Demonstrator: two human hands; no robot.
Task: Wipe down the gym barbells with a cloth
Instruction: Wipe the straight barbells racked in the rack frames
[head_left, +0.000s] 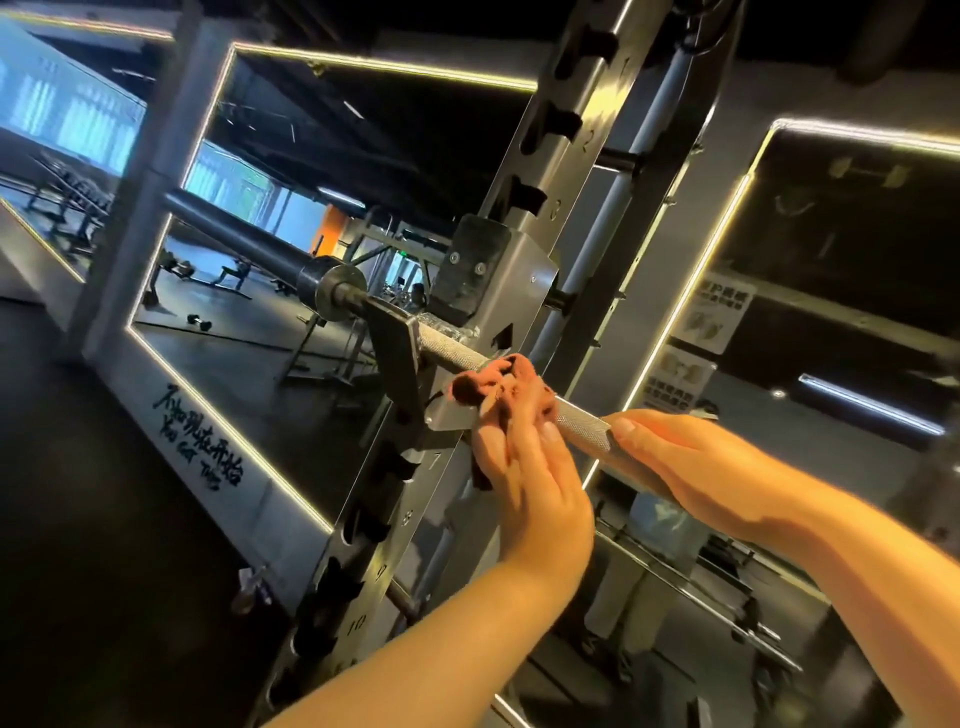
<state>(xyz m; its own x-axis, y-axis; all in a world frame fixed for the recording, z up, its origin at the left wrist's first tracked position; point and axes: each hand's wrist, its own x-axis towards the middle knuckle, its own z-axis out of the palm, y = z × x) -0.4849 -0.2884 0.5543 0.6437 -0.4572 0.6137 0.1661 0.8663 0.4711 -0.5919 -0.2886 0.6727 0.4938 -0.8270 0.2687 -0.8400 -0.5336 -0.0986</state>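
Left hand (524, 467) gripping crumpled cloth (498, 384), knurled barbell (582, 418)

This is a gym. A barbell (457, 353) with a rough-gripped shaft and a thick dark sleeve lies across a steel rack (566, 119), whose post runs through the middle of the frame with notches and numbers along it. Large wall mirrors (322, 156) edged with light strips (384, 65) fill the left and right sides. The left mirror reflects a workout bench (234, 273), a small dumbbell (200, 322) and more equipment frames. A dark floor (78, 519) takes up the lower left, and exercise posters (719, 312) hang on the right.
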